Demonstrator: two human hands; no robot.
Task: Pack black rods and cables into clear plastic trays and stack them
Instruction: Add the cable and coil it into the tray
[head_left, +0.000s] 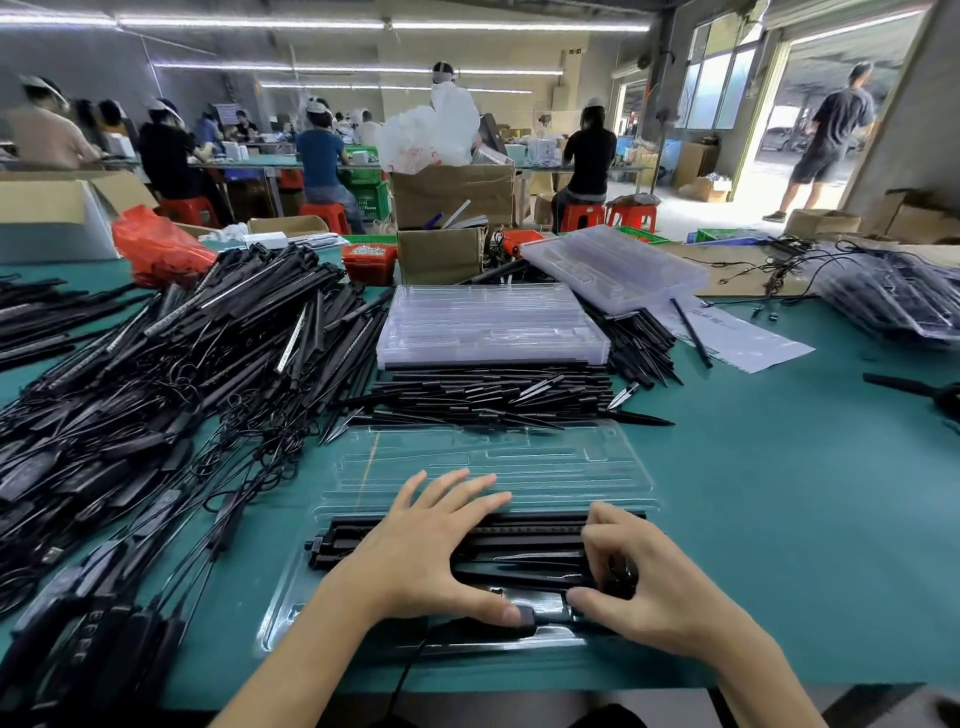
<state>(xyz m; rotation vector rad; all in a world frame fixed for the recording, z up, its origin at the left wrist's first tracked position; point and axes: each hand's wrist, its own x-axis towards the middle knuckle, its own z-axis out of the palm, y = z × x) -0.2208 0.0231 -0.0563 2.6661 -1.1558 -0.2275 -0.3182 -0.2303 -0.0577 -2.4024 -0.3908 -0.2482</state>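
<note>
Lying left-right in the clear tray (470, 470), black rods (519, 543) under flat left fingers (457, 499), right fingers (597, 540) curled on them

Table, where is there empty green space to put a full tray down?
The biggest bare patch of green table is right of the open tray, bordered by the white paper behind and the table's near edge. A thin strip lies in front of the tray. The left side is crowded with black rods and cables, and spikes fill the middle.
</note>
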